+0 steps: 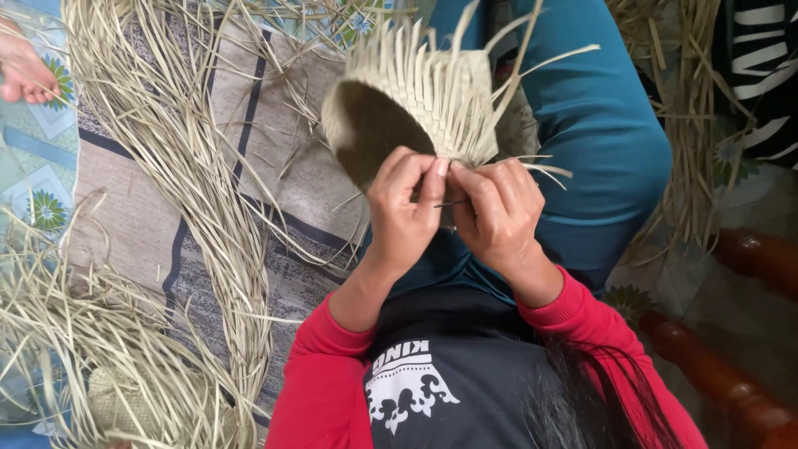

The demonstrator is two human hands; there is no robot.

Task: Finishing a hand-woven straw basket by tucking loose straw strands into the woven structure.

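- Woven basket [424, 100]: half-made, pale straw, held up over the person's lap, its dark open mouth turned toward the camera. Loose strip ends stick out from its far rim and right side.
- Left hand [405, 212]: at the basket's near edge, just below the mouth. Grip closed; fingers curled, thumb and forefinger pinching the woven edge.
- Right hand [497, 212]: just right of the left hand, touching it at the fingertips, on the same near edge of the basket. Grip closed on the edge; a thin dark strand [453, 202] runs between the two hands. Which hand pinches the strand: cannot tell.
- Teal trouser leg [598, 125]: directly behind and right of the basket.
- Long bundle of straw strips [208, 183]: left of the basket, lying on a patterned mat [125, 224].
- Heaped straw [100, 349]: far lower left of the basket.
- Wooden furniture leg [731, 382]: well to the lower right of the basket, reddish brown.
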